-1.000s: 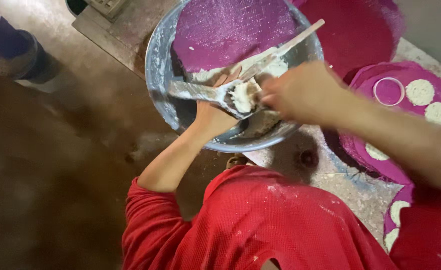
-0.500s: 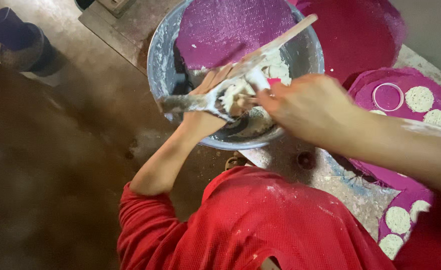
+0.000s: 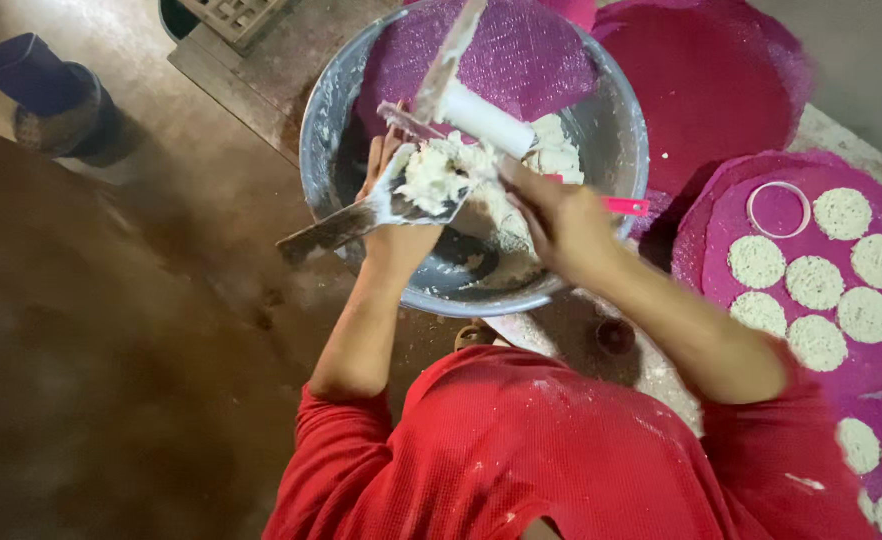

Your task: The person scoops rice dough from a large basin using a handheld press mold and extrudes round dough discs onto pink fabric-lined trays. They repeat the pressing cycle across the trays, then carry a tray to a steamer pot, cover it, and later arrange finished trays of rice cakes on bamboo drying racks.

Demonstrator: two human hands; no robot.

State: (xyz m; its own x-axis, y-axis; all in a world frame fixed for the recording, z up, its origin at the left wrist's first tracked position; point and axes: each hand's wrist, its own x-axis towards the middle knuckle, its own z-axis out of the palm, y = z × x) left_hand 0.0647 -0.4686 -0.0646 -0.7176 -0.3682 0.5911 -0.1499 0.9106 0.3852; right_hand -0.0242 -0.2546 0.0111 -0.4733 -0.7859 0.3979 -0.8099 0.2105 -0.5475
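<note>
My left hand [image 3: 396, 225] holds a flat metal spatula [image 3: 336, 228] over a big grey metal bowl [image 3: 323, 120]; a lump of white dough [image 3: 431, 175] sits on its wide end. My right hand [image 3: 561, 220] grips a white-handled scraper [image 3: 481, 115] whose blade points up and away, its lower end against the dough on the spatula. More white dough [image 3: 556, 155] lies in the bowl behind the hands. A purple cloth [image 3: 531, 60] covers the far part of the bowl. My red sleeves and chest fill the bottom of the view.
A pink utensil handle [image 3: 626, 207] sticks out at the bowl's right rim. Right of it, a magenta mat [image 3: 721, 215] carries several round white dough discs [image 3: 814, 282] and a ring cutter [image 3: 779, 208]. A dark blue object [image 3: 46, 95] stands top left on the brown floor.
The scraper has swung from lying across the bowl to pointing steeply upward. More dough is heaped on the spatula, which my left hand has shifted slightly toward me.
</note>
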